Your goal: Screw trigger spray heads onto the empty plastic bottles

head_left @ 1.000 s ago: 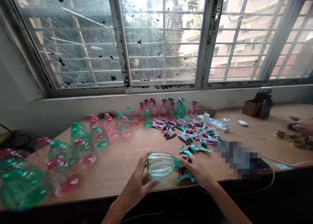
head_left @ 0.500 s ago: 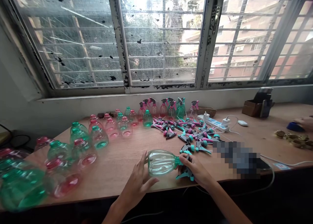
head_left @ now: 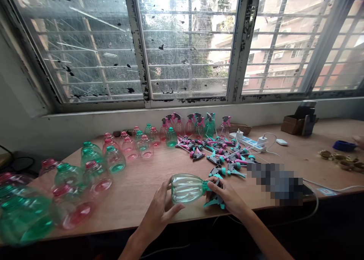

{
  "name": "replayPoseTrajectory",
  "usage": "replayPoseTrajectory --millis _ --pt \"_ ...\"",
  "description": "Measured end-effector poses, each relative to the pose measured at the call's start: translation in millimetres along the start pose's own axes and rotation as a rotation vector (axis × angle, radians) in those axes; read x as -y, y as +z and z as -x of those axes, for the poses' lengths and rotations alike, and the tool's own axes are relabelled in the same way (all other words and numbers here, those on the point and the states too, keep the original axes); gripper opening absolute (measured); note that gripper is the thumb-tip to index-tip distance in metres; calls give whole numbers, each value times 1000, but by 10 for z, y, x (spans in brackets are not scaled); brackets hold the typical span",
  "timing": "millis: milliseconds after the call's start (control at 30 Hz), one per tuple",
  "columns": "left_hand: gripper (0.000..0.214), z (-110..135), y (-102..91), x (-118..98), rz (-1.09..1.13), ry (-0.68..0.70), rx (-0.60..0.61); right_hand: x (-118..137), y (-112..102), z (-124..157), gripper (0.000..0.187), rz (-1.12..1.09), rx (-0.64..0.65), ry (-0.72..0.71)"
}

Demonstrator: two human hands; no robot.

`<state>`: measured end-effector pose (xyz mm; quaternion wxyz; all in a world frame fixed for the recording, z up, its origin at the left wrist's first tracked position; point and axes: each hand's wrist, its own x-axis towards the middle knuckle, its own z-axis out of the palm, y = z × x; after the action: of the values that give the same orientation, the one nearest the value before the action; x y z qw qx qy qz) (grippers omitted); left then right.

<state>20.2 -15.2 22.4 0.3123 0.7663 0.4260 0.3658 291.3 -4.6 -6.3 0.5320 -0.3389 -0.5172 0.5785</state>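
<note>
A clear green plastic bottle (head_left: 186, 188) lies on its side just above the wooden table (head_left: 142, 184), near the front edge. My left hand (head_left: 159, 212) cups its base, fingers curled round it. My right hand (head_left: 227, 197) is closed on a teal and grey spray trigger head (head_left: 214, 199) at the bottle's neck. A loose heap of pink and teal trigger heads (head_left: 222, 155) lies just beyond my right hand.
Several capped green and pink bottles (head_left: 93, 169) stand at the left. Finished spray bottles (head_left: 196, 125) line the wall under the window. A white power strip (head_left: 251, 141), a cardboard box (head_left: 298, 123) and a blue lid (head_left: 344, 145) sit at the right.
The bottle has tipped and turned slightly in my hands. Another person's hand at the far right edge has drawn back almost out of view, leaving the blue lid on the table.
</note>
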Motion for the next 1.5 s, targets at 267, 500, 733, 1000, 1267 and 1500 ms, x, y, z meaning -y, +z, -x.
replayPoseTrajectory --millis 267,500,733,1000,1267,1500 --pt "83 56 2 22 25 102 29 24 17 31 34 56 96 66" --pt "87 29 -3 25 250 -35 -15 226 -83 167 36 267 161 38" --pt "83 -9 -10 27 438 -120 -74 263 -586 325 19 819 -139 -318" --pt "80 -13 -16 -15 436 -128 -54 319 -1246 388 16 1321 -523 -611" --pt "79 -18 -12 -12 452 -116 -65 198 -1362 295 21 1307 -635 -331" --pt "83 -14 -2 -17 465 -129 -85 268 -1167 252 21 1128 -666 -400"
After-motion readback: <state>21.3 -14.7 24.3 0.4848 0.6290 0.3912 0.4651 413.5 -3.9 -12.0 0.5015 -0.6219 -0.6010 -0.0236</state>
